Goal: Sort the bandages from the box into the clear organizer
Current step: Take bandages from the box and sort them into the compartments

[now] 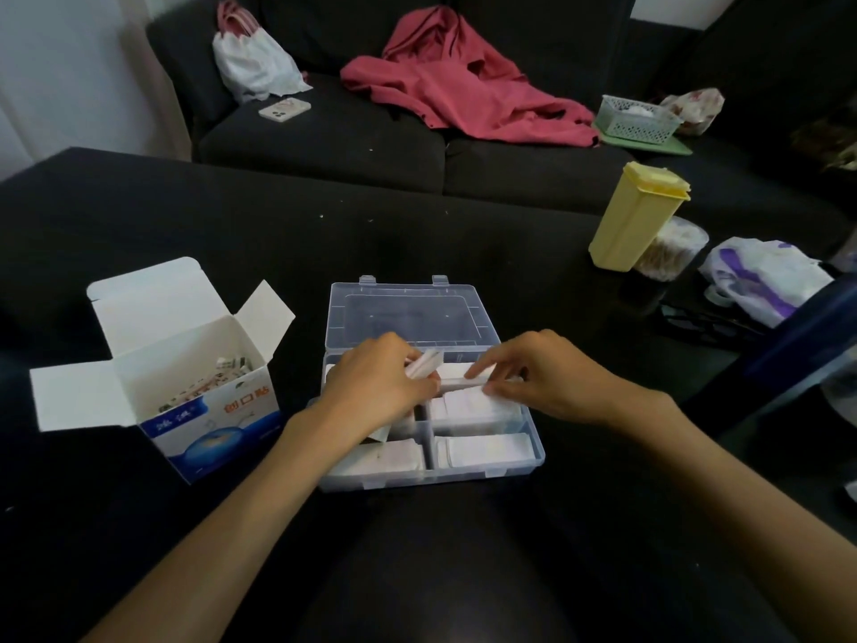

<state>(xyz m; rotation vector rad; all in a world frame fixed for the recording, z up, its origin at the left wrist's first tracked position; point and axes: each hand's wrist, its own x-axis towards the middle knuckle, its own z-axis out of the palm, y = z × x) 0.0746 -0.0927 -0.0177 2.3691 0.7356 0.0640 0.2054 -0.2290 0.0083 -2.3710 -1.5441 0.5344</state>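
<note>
A clear organizer (533,459) lies open on the black table, its lid (408,313) tipped back. White bandages fill its front compartments (487,450). My left hand (375,380) hovers over the organizer's left side and grips a small bundle of white bandages (424,364). My right hand (542,375) is over the right rear compartment, fingertips pinching a white bandage strip (463,383). The blue and white bandage box (218,410) stands open at the left, with more wrapped bandages (232,364) inside.
A yellow lidded container (635,215) and a jar of cotton swabs (672,248) stand at the table's right rear, a plastic bag (765,276) beside them. Behind is a dark sofa with a pink jacket (459,81), a white bag (255,62), a phone (284,108) and a basket (635,120).
</note>
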